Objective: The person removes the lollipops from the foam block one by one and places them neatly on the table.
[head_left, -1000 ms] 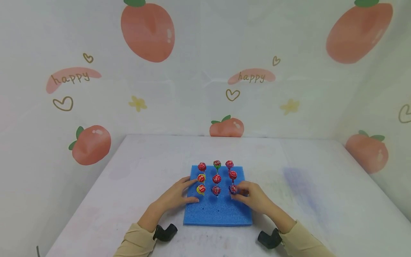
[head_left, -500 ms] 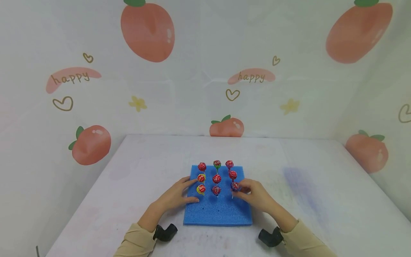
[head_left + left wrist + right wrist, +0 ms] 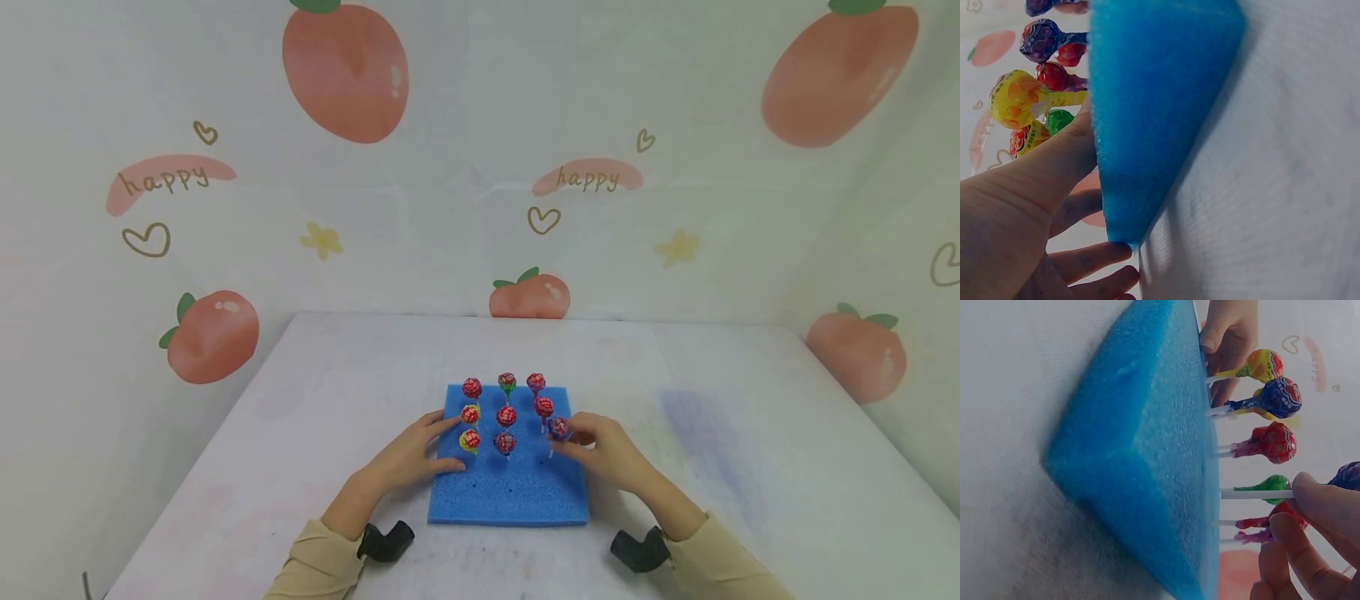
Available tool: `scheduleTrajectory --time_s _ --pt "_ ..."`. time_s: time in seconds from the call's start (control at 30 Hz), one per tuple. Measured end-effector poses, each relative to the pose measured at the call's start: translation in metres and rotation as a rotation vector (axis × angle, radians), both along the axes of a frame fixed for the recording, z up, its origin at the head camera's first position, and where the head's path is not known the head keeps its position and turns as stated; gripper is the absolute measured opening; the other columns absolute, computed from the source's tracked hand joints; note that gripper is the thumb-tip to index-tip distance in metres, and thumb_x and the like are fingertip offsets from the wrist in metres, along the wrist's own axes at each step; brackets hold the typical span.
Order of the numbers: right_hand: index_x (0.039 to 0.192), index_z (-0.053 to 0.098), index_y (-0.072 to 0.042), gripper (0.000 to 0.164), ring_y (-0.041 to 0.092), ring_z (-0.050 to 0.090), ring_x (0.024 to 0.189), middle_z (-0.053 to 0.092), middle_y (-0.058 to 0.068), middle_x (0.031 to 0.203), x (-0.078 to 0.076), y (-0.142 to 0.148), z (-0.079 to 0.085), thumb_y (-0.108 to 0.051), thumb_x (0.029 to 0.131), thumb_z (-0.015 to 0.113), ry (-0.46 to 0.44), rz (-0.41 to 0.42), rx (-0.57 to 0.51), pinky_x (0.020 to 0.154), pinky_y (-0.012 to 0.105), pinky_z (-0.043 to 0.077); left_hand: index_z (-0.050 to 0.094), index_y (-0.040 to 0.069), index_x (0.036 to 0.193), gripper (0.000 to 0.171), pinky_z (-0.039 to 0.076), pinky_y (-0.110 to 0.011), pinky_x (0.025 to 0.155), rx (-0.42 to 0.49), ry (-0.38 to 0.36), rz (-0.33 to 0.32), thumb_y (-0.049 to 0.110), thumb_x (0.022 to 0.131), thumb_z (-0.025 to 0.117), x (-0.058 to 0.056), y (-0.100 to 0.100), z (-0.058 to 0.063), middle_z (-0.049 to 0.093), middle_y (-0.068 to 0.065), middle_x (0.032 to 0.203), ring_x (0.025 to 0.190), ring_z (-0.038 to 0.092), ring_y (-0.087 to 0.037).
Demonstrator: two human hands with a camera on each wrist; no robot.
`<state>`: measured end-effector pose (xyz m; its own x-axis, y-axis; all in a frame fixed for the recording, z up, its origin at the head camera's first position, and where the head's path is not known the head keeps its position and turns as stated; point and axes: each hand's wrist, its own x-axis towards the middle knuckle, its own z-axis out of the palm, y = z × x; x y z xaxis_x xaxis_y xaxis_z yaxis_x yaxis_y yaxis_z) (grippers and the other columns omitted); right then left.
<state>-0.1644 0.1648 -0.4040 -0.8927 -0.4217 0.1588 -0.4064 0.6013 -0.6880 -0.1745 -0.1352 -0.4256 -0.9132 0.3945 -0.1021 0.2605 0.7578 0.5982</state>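
Note:
A blue foam block [image 3: 510, 500] lies flat on the table, with several wrapped lollipops standing in it by their sticks. My right hand [image 3: 611, 450] pinches a dark blue-purple lollipop [image 3: 558, 428] near its head, between thumb and fingers, over the block's right side. Its white stick [image 3: 1254, 495] shows almost full length in the right wrist view, its lower end right at the foam's top. My left hand [image 3: 408, 454] rests on the block's left edge, fingers spread, thumb [image 3: 1079, 134] on top. Beside its index finger stands a yellow-wrapped lollipop [image 3: 469, 415].
Small holes [image 3: 510, 491] dot the front part of the foam. A red lollipop [image 3: 543, 407] stands just behind the held one. The pale table [image 3: 750, 467] reaches back to a white fruit-print curtain [image 3: 480, 108].
My right hand has moved up and to the right with the dark blue-purple lollipop, away from its spot in the front right of the grid. My left hand has stayed in place.

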Motion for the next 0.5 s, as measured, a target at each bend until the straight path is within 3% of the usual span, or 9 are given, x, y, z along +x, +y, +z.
scheduleTrajectory --time_s 0.5 --pt "0.096 0.070 -0.006 0.016 0.008 0.059 0.078 0.068 0.003 0.089 0.001 0.015 0.002 -0.018 0.085 0.067 -0.016 -0.050 0.001 0.072 0.016 0.051 0.045 0.012 0.139 0.069 0.035 -0.058 0.106 -0.004 0.001 0.001 0.039 0.081 0.070 -0.001 0.000 -0.002 0.035 -0.021 0.147 0.136 0.034 -0.041"
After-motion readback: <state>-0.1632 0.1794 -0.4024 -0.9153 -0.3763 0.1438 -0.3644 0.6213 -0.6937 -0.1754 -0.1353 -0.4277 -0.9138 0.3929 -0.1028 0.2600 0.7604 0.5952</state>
